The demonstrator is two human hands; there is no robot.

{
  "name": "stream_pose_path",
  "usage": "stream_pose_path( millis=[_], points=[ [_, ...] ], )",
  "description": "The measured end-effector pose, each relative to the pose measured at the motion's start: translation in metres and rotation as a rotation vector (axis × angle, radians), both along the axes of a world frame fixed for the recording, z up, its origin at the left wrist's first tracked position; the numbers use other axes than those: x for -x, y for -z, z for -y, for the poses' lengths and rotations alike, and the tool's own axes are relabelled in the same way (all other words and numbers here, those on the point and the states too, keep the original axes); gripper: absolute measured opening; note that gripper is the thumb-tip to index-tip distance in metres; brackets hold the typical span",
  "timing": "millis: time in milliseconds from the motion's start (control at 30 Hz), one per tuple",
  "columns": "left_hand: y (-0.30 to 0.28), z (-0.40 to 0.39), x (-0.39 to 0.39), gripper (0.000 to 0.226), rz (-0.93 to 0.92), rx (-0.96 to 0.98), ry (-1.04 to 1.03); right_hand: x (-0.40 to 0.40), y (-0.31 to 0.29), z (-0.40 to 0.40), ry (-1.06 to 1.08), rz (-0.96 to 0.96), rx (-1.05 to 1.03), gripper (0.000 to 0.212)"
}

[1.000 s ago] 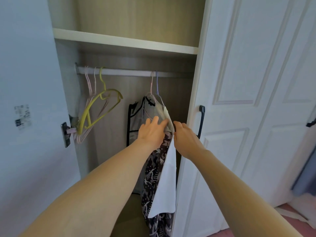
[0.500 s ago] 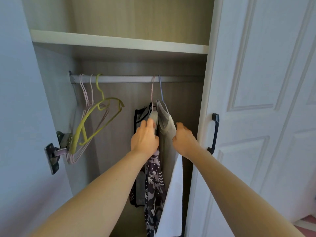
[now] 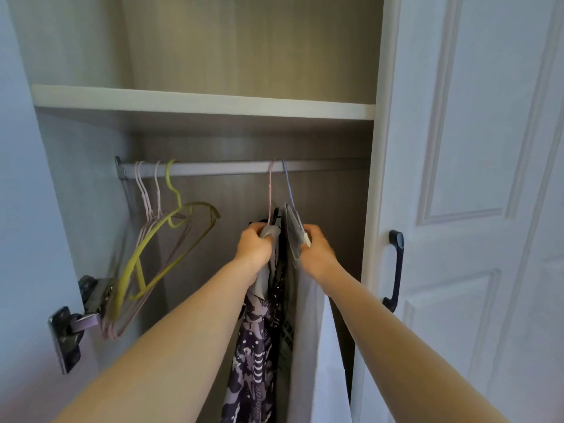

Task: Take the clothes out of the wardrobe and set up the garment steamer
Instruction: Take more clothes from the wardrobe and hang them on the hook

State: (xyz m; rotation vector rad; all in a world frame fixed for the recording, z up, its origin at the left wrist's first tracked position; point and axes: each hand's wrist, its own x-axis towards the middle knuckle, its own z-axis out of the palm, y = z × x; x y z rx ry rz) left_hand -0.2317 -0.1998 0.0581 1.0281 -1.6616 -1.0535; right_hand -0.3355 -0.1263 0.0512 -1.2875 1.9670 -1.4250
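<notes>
Both hands [image 3: 285, 247] higher up the garments [image 3: 282, 239] — rail [image 3: 232, 169] just above

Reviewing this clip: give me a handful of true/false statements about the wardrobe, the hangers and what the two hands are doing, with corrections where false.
1. Both hands grip clothes on hangers that hang from the rail. True: the left hand holds the grey garment, the right hand the pale garment.
2. The yellow-green hanger carries a shirt. False: it is bare, among bare pink hangers at the rail's left end.
3. The patterned dark garment hangs below the left hand. True.
4. The shelf above the rail is stacked with folded clothes. False: nothing shows on the part in view.
5. The door with the dark handle stands to the right of the hands. True.
</notes>
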Motion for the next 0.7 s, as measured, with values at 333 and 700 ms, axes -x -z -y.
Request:
stream_pose_path(
  millis=[333, 700],
  points=[
    [0.006, 0.013, -0.003, 0.036, -0.301, -0.289, 0.147, -0.001, -0.003, 0.000, 0.001, 0.223, 0.160, 0.029],
    [-0.009, -0.007, 0.002, 0.041, -0.481, -0.254, 0.125, -0.019, -0.019, -0.015, -0.060, 0.080, 0.261, 0.027]
  ],
)
